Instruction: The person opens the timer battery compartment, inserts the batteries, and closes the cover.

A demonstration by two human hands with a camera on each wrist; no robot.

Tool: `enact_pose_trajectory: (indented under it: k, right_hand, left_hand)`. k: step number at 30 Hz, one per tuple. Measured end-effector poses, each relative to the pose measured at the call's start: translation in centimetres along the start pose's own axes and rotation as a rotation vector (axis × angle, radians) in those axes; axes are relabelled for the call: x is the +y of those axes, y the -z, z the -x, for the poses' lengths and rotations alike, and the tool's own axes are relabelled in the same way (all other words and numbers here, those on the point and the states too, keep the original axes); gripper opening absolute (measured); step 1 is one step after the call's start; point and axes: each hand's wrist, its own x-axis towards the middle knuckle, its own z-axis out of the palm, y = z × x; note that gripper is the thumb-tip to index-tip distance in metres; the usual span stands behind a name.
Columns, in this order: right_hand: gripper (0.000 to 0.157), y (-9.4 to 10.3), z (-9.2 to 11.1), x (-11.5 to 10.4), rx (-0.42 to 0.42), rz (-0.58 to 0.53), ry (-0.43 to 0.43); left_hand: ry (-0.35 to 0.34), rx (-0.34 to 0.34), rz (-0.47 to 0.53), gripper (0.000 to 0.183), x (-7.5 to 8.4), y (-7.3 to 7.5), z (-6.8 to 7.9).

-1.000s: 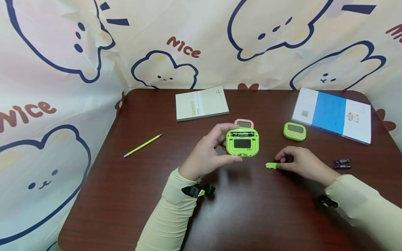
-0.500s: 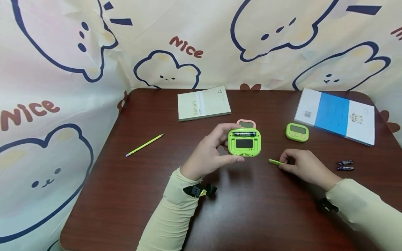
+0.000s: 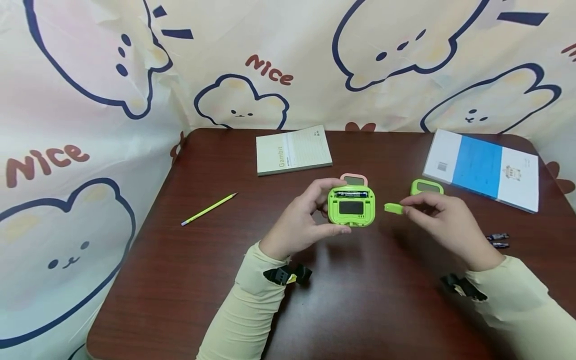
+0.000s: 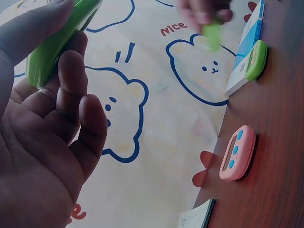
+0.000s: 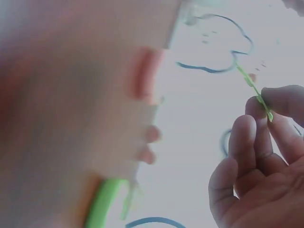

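My left hand grips a green digital timer by its left side, back turned toward me. Its battery slot is uncovered, with a dark battery lying in it. To the right, my right hand pinches a small green battery cover between thumb and fingertips, raised over the table and apart from the timer. In the right wrist view the battery cover appears edge-on as a thin strip with small tabs. The left wrist view catches the held timer from the side.
A pink timer lies behind the held one. Another green timer and a blue-and-white book are at the right. Two loose batteries lie partly behind my right hand. A notebook and pencil lie further left.
My right hand has lifted the battery cover from near the tabletop, up and away from me, turning it on the way. The left hand keeps the timer in place.
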Motion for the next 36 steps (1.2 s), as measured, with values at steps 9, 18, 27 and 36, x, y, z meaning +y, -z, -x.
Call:
enact_pose_trajectory:
  k: [9,18,27,36]
  right_hand:
    - [0.015,0.6,-0.5,-4.0,0.187,-0.104,0.003]
    - [0.020,0.3,-1.9,-7.8,0.259,-0.194,0.039]
    - [0.014,0.0,-1.9,-9.9,0.209,-0.264,0.119]
    - [0.013,-0.9,-1.9,-10.1,0.168,-0.338,0.152]
  left_hand:
    - [0.002,-0.018,0.002,0.077,-0.1,-0.2,-0.1]
    - [-0.007,-0.032,0.017,0.076,-0.1,-0.2,-0.2]
    - [-0.023,-0.050,0.020,0.074,-0.1,-0.2,-0.3]
    - [-0.018,-0.054,0.041,0.074,0.1,-0.1,-0.3]
